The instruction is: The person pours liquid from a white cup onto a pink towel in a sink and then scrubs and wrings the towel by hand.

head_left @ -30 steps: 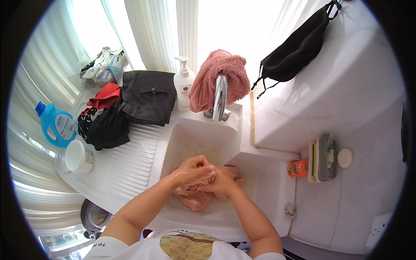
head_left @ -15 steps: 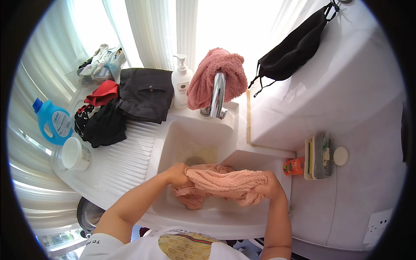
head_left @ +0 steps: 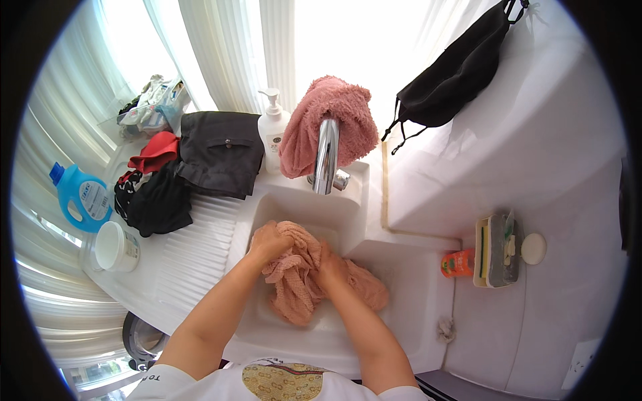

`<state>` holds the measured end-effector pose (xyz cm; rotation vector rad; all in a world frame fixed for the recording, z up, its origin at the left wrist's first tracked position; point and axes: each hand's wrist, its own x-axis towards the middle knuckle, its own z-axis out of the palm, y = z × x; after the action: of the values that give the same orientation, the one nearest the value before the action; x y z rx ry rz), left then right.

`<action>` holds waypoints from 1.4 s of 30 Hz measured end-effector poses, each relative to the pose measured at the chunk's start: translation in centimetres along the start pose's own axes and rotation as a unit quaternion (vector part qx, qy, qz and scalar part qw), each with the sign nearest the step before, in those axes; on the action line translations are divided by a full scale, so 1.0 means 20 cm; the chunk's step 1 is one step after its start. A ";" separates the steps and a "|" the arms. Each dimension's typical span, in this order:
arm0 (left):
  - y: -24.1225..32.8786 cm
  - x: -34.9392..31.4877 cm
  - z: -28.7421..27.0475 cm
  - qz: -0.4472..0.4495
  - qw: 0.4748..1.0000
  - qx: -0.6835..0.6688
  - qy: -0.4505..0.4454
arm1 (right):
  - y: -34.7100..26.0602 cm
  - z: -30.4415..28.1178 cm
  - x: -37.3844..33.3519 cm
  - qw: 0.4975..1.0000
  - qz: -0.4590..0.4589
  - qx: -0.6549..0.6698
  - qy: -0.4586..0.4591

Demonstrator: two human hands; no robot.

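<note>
A wet peach-pink towel (head_left: 294,287) lies bunched in the white laundry sink (head_left: 408,321). My left hand (head_left: 271,242) grips one gathered end of it near the sink's left wall. Close beside, my right hand (head_left: 331,269) is closed around another fold, with more of the cloth spilling out to its right. Both fists are low in the basin, and the fingertips are partly hidden by cloth. Above the sink's far edge rises a chrome faucet (head_left: 327,157), with a darker pink fluffy cloth (head_left: 348,107) draped over its top.
Left of the basin, the ribbed washboard (head_left: 200,230) holds black clothes (head_left: 160,207), a red cloth (head_left: 155,152) and folded grey trousers (head_left: 224,155). A blue detergent bottle (head_left: 83,197), white tub (head_left: 117,247) and pump bottle (head_left: 273,130) stand around. Right: an orange bottle (head_left: 457,262) and sponge holder (head_left: 496,250).
The towel was stretched sideways between my hands. Now my right hand has come left beside my left hand, which moved slightly farther away, and the towel is bunched up.
</note>
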<state>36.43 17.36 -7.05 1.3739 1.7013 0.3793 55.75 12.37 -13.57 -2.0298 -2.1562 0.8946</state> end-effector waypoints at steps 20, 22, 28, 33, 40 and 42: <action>-0.12 -0.29 0.37 -0.136 0.742 -0.629 -0.186 | -0.24 -0.01 -0.25 0.878 -0.148 0.332 0.311; 0.02 -0.42 0.35 -0.145 0.770 -0.601 -0.159 | -0.14 0.03 -0.15 0.863 0.124 0.410 0.267; -0.05 -0.34 0.26 -0.196 0.777 -0.592 -0.091 | -0.33 0.12 -0.37 0.858 -0.176 0.338 0.343; -0.20 -0.33 0.43 -0.052 0.895 -0.439 -0.064 | -0.17 0.14 -0.16 0.840 0.110 0.431 0.310; -0.15 -0.26 0.32 -0.130 0.810 -0.560 -0.114 | -0.43 0.17 -0.38 0.856 -0.103 0.330 0.384; 0.05 -0.42 0.29 -0.090 0.868 -0.486 -0.041 | -0.28 0.18 -0.19 0.800 0.075 0.489 0.339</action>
<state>41.57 8.54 -5.92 0.4676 1.2335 0.9011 49.75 7.59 -12.78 -1.5663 -0.8478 0.8305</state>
